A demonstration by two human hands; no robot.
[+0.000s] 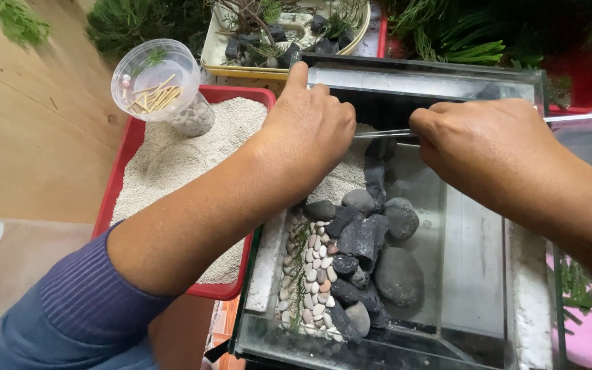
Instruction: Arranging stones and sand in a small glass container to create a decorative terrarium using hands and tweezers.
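tweezer (385, 133) tips hidden behind left hand (307, 130), right forearm cut off by frame edge

Soft, even daylight floods the scene, with only faint shadows under the arms. Pale glare streaks the glass tank (460, 233) wall, while everything stays sharp apart from slight softness at the edges.

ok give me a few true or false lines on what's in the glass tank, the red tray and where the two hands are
1. The rectangular glass tank holds dark grey rocks and small pale pebbles. True.
2. The red plastic tray is filled with water. False: it holds pale sand.
3. The right hand holds a long thin metal tool over the tank. True.
4. The left hand grips the clear round cup. False: it rests at the tank's back edge, apart from the cup.
5. The cup holds wooden sticks. True.
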